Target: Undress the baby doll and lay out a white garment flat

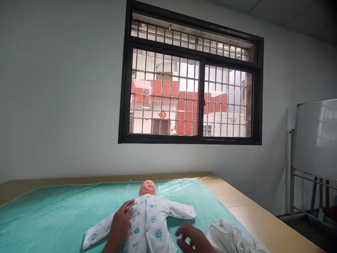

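A baby doll (147, 188) lies on its back in a white long-sleeved baby onesie (142, 225) with small green and pink prints and a buttoned front. The sleeves are spread to both sides, and the lower part runs out of view. My left hand (121, 221) rests on the onesie near the shoulder at the left, fingers extended and touching the fabric. Just right of the garment, my right hand (193, 239) hovers with loosely bent, parted fingers and nothing in them. Beside it lies a crumpled white cloth (231, 237).
A green sheet (65, 207) covers much of the tan table (237, 200), whose right edge slopes toward me. Behind it is a wall with a black-framed barred window (189, 140). A whiteboard (316, 140) on a metal stand is at the right.
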`<action>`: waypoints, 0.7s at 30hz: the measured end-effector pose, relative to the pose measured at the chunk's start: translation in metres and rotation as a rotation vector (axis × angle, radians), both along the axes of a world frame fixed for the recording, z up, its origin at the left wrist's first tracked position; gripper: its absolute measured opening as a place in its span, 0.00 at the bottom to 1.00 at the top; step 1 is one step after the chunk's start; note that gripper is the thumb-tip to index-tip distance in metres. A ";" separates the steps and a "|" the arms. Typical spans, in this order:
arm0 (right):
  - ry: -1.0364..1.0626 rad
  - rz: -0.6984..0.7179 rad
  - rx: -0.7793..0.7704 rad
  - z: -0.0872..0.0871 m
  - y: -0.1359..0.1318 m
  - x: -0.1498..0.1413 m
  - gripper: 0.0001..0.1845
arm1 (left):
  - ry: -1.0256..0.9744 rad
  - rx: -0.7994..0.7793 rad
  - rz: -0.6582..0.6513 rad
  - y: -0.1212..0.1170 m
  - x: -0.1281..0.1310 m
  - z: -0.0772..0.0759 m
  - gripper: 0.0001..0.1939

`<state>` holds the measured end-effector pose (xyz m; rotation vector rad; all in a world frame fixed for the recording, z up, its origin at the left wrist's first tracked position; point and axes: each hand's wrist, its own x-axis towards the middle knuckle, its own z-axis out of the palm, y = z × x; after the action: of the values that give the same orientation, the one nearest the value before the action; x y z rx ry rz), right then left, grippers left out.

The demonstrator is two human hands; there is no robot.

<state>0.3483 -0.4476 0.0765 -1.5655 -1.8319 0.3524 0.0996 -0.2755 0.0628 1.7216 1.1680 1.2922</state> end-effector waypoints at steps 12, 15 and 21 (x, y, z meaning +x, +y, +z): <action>-0.185 -0.353 -0.046 0.016 0.171 -0.083 0.12 | -0.285 -0.059 -0.181 0.055 0.059 -0.005 0.17; -0.279 -0.303 -0.083 0.021 0.169 -0.083 0.14 | -0.214 -0.028 -0.177 0.049 0.059 -0.006 0.16; -0.469 -0.193 -0.076 0.023 0.168 -0.087 0.15 | -0.003 0.021 -0.178 0.043 0.058 -0.004 0.16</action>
<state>0.2614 -0.2797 0.0999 -1.9848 -1.9993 -0.0431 0.1575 -0.2324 0.0587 1.7936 0.9786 1.2024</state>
